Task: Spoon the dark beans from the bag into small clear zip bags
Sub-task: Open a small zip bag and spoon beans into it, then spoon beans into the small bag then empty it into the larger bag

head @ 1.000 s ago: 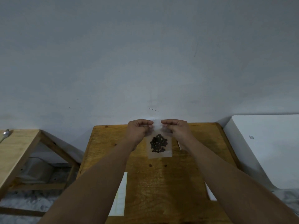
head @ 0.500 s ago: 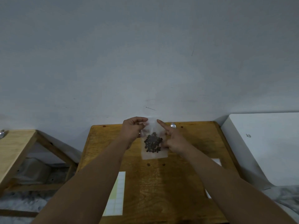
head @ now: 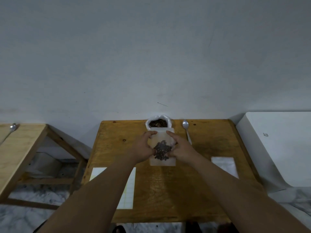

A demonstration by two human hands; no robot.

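Since 0.5 s ago the left hand [head: 143, 149] and right hand [head: 182, 151] have drawn the small clear plastic zip bag [head: 160, 137] nearer the body. A large white plastic bag [head: 147, 125] and a metal spoon [head: 186, 130] have come into sight behind it. Brown wooden table [head: 168, 195] fills mid-view. White box-shaped unit [head: 277, 148] stands just beside its right edge; pale wooden side table [head: 21, 148] stands apart on the left. White gridded label sheet [head: 128, 187] lies front left on the brown table, partly under the left forearm. Flat stack of empty clear bags [head: 224, 165] lies at right. Large bag stands open at the far edge, mouth up, beans inside. Zip bag is upright between the 2 hands, 1 cluster of dark beans [head: 161, 151] at its middle; cannot tell whether its bottom edge touches the tabletop. Left hand grips its left edge, fingers curled at the top corner. Right hand holds the right edge, thumb on the front, forefinger stretched to the top corner. Metal spoon lies just right of the large bag, bowl toward the wall. 1 more spoon [head: 12, 127] lies on the side table.
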